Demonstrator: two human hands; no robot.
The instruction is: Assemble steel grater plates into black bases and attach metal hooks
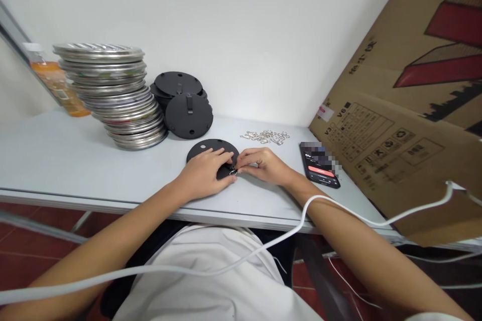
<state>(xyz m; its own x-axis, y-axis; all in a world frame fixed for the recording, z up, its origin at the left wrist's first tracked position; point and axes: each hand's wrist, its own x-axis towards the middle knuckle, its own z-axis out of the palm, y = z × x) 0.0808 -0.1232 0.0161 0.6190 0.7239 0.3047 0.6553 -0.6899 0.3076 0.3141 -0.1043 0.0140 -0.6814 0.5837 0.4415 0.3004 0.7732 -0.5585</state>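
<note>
A black round disc [195,152] lies flat on the table in front of me. Across its right half rests my left hand [205,170], fingers bent over the top and thumb at the lower right edge, holding the disc down. My right hand [263,164] is closed in a pinch at the disc's right edge. Between its fingertips and my left thumb shows a small silvery metal clip [233,173], partly hidden by the fingers. Further back right of the disc lies a loose pile of similar small metal clips [266,136].
Behind the disc several more black discs [189,118] lean in a heap, beside a tall stack of round metal-rimmed pieces [124,105]. An orange drink bottle [62,85] stands at left. A phone [320,165] and a large cardboard box [406,110] are at right. A white cable [259,250] crosses my arms' view.
</note>
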